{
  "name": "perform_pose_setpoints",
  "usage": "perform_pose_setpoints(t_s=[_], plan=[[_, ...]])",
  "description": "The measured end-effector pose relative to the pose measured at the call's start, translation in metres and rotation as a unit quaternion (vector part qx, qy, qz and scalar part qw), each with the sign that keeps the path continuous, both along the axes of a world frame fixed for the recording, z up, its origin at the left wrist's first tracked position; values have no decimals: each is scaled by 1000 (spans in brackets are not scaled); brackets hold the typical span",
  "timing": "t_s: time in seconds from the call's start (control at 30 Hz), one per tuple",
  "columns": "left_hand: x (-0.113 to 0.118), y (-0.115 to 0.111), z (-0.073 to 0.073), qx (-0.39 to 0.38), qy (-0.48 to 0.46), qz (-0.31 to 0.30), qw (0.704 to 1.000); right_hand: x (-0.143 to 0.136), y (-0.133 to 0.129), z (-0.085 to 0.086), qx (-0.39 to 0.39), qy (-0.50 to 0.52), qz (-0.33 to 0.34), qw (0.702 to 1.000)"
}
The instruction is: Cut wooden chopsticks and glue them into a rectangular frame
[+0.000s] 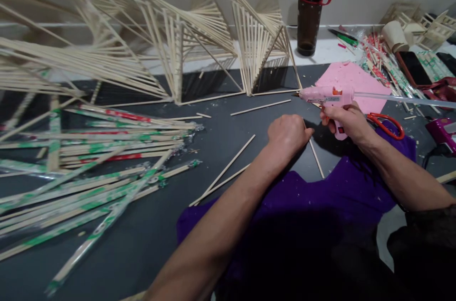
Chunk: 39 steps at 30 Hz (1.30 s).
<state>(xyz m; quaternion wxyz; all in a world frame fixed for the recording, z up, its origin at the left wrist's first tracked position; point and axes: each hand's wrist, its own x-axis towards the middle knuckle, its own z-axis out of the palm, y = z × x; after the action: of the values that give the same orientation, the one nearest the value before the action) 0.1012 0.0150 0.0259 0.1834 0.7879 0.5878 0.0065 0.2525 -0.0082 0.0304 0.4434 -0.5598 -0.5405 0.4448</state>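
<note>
My right hand [351, 123] is wrapped round the grip of a pink hot glue gun [331, 94], whose nozzle points left. A long translucent glue stick [395, 100] runs out of its back. Just left of it, my left hand [289, 134] is closed, its thumb and fingers at a thin wooden stick [317, 158] that slants down toward me. Behind that hand lies another loose stick [261, 107]. Two more sticks [231, 161] meet in a narrow V under my left forearm. A purple cloth [320, 196] lies along the near edge.
Twisted stick structures [256, 40] stand along the wall. Wrapped chopsticks [117, 149] are heaped at left. A brown bottle [308, 21] with a red lid stands at the back. Orange-handled scissors [394, 132], a pink sheet [370, 82] and a phone [413, 67] are at right.
</note>
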Motion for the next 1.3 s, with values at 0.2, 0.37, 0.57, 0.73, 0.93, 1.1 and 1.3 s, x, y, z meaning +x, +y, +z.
perform_pose_setpoints(t_s=[0.2,0.37,0.57,0.73,0.93,1.1,1.3], plan=[[2,6,4,-15,16,2,1000,0,-2,0,11,10,2,1000],[3,4,6,-25,19,15,999,-1,-4,2,13,11,-8,1000],[10,7,11,-13,41,-3,999,-1,-3,3,19,26,-13,999],[8,16,5,-33,2,18,999,3,-1,-2,33,30,4,999],[-14,21,-8,-92,-306,80,944,6,-1,-2,60,53,-4,997],[-32,17,-11,-214,-625,123,741,3,-3,3,76,71,6,995],[-34,16,-12,-250,-693,107,668,1,-5,1,68,68,14,995]])
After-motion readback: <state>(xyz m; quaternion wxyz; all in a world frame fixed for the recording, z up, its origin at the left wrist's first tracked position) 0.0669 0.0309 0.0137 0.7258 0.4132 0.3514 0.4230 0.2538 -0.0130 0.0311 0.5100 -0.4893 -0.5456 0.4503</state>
